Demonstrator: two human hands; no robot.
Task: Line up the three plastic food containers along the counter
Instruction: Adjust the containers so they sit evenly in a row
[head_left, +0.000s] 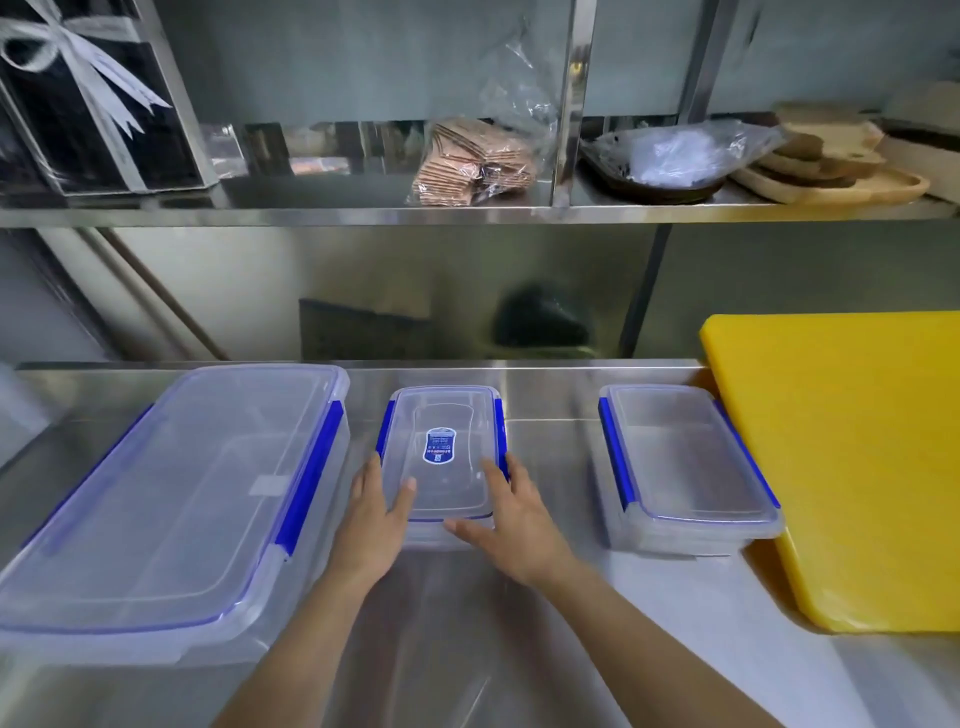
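Note:
Three clear plastic containers with blue clips stand on the steel counter (447, 623). The large container (171, 499) is at the left. The small middle container (441, 447), with a blue label on its lid, sits between my hands. My left hand (376, 512) grips its near left side, thumb on the lid. My right hand (511, 519) grips its near right side and front edge. The third container (680, 462) stands to the right, touching a yellow board.
A thick yellow cutting board (852, 467) lies at the right of the counter. Above, a steel shelf (467, 213) carries a black ribboned box (88, 98), a bag of wrapped packets (472, 161), a dark dish under plastic (670, 156) and wooden trays (831, 166).

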